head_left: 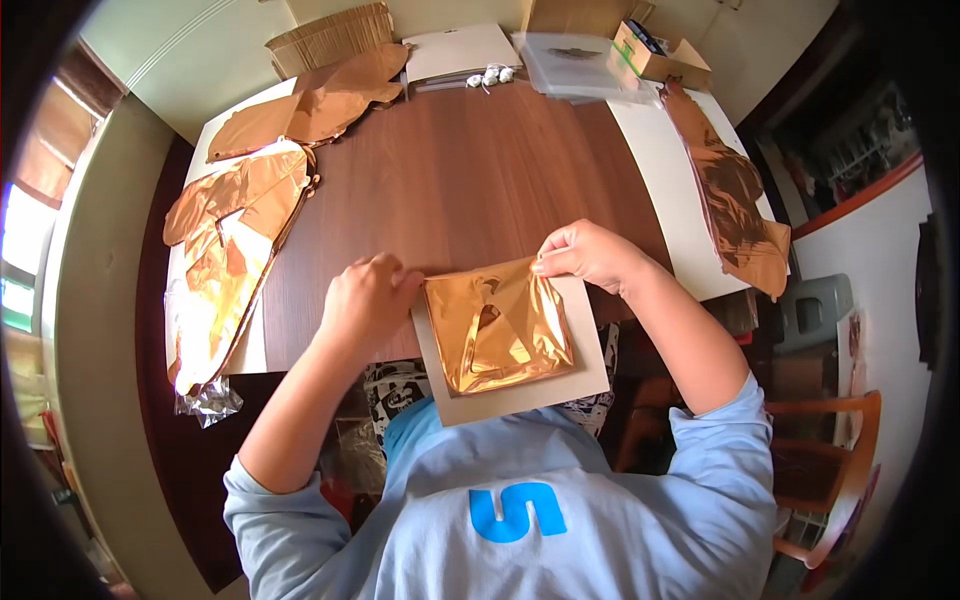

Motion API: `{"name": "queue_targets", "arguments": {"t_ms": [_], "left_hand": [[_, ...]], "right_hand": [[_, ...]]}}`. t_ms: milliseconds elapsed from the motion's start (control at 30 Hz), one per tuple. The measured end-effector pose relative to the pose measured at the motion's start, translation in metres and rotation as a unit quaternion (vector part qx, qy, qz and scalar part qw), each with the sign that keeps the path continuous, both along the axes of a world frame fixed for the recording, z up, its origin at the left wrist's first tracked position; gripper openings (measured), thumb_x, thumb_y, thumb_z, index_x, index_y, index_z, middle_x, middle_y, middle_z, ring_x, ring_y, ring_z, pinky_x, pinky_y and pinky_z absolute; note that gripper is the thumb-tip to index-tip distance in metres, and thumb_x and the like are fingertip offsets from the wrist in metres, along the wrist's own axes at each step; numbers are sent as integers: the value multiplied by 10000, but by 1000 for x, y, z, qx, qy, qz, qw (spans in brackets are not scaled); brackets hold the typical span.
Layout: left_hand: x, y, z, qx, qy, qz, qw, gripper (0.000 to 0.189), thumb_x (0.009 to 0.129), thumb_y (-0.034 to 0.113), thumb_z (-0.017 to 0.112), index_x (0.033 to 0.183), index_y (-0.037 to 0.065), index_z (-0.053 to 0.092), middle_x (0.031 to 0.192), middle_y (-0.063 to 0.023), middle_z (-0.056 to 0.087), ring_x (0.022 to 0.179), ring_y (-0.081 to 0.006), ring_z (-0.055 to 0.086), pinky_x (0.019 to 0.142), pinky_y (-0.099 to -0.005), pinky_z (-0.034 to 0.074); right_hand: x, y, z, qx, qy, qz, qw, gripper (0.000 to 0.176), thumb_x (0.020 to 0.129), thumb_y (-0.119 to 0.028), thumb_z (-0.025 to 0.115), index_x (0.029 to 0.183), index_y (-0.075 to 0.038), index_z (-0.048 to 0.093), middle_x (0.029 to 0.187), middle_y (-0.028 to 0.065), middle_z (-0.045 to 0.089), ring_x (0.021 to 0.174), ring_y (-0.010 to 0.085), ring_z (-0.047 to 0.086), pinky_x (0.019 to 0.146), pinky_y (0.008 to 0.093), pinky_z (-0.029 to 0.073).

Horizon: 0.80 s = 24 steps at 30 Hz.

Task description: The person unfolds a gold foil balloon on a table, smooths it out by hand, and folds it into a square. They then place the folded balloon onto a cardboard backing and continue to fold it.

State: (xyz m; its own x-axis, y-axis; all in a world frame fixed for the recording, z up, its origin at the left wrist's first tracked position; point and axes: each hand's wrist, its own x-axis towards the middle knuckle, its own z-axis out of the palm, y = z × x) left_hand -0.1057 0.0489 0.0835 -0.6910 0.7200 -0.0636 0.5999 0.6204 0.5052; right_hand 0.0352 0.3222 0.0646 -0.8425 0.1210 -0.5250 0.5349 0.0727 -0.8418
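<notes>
A folded gold foil balloon (500,345), flat and shiny, lies on a pale square card (480,408) at the near edge of the table, in front of my shirt. My left hand (370,302) is closed at the upper left corner of the foil and card, its thumb and curled fingers pressed together there. At the upper right corner, my right hand (592,256) pinches the foil's edge between thumb and fingers. The card tilts towards me and overhangs the table edge.
Flat copper foil balloons (240,250) are piled along the left side of the brown table (470,170), and more foil (730,190) lies on the right. At the back are white knotted bundles (490,76), clear plastic sleeves (575,65) and a small cardboard box (680,62).
</notes>
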Motion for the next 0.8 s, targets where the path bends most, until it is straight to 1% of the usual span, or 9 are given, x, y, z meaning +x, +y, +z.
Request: {"name": "queue_targets", "arguments": {"t_ms": [67, 100, 133, 200, 333, 467, 600, 700, 800], "left_hand": [[13, 12, -2, 77, 246, -53, 965, 239, 857, 238, 711, 976, 31, 695, 940, -129, 667, 855, -292, 670, 748, -371, 544], [21, 20, 1, 129, 165, -75, 975, 190, 829, 193, 708, 980, 79, 710, 1043, -122, 655, 1009, -338, 620, 875, -434, 505], [18, 27, -10, 129, 221, -220, 941, 268, 827, 192, 704, 1063, 64, 693, 1142, -138, 630, 1109, -350, 583, 941, -465, 471], [30, 45, -24, 222, 150, -234, 935, 405, 826, 216, 723, 1183, 42, 644, 1240, -154, 600, 1191, -369, 543, 1001, -499, 431], [31, 49, -43, 191, 124, -241, 943, 531, 823, 238, 741, 1281, 20, 584, 1312, -180, 572, 1232, -374, 532, 1033, -498, 416], [30, 48, -45, 197, 115, -246, 942, 560, 815, 248, 755, 1293, 18, 575, 1312, -190, 576, 1226, -378, 540, 1029, -494, 423], [31, 48, -44, 198, 123, -247, 941, 567, 807, 242, 765, 1291, 15, 574, 1304, -188, 585, 1211, -384, 553, 1017, -496, 430], [34, 47, -40, 200, 135, -246, 939, 555, 803, 221, 767, 1281, 12, 579, 1297, -185, 588, 1196, -382, 562, 1008, -485, 436], [35, 48, -38, 192, 139, -247, 940, 540, 797, 213, 771, 1264, 9, 590, 1285, -181, 591, 1182, -371, 569, 992, -469, 445]], "right_hand": [[-7, 1, 4, 42, 9, 21, 999, 181, 859, -145, 741, 934, 17, 714, 865, 56, 713, 825, 114, 651, 779, 277, 515], [-11, 1, 4, 76, 8, 37, 996, 190, 859, -156, 742, 936, 16, 715, 862, 58, 712, 821, 119, 648, 777, 284, 513], [-14, 2, 4, 112, 7, 53, 992, 200, 859, -166, 743, 939, 15, 717, 859, 59, 712, 817, 123, 645, 775, 291, 512], [-14, -1, 7, 153, 13, 55, 987, 222, 860, -189, 744, 937, 18, 716, 859, 69, 713, 807, 128, 637, 763, 303, 509], [12, -19, 13, 348, 133, -28, 927, 334, 835, -269, 773, 998, 0, 659, 722, 82, 628, 691, 171, 614, 672, 337, 495], [68, -40, 10, 516, 195, -144, 821, 417, 823, -397, 782, 835, -58, 541, 649, 108, 576, 580, 305, 607, 537, 424, 491], [124, -74, -4, 420, 89, -191, 883, 556, 800, -563, 759, 760, -46, 560, 595, 121, 581, 538, 276, 620, 510, 387, 497], [123, -92, -6, 323, 21, -163, 932, 556, 809, -529, 762, 854, 6, 618, 679, 185, 649, 619, 299, 678, 546, 389, 520], [119, -102, -32, 250, 93, -201, 942, 533, 816, -478, 774, 914, 27, 634, 690, 173, 654, 647, 256, 690, 572, 385, 525]]}}
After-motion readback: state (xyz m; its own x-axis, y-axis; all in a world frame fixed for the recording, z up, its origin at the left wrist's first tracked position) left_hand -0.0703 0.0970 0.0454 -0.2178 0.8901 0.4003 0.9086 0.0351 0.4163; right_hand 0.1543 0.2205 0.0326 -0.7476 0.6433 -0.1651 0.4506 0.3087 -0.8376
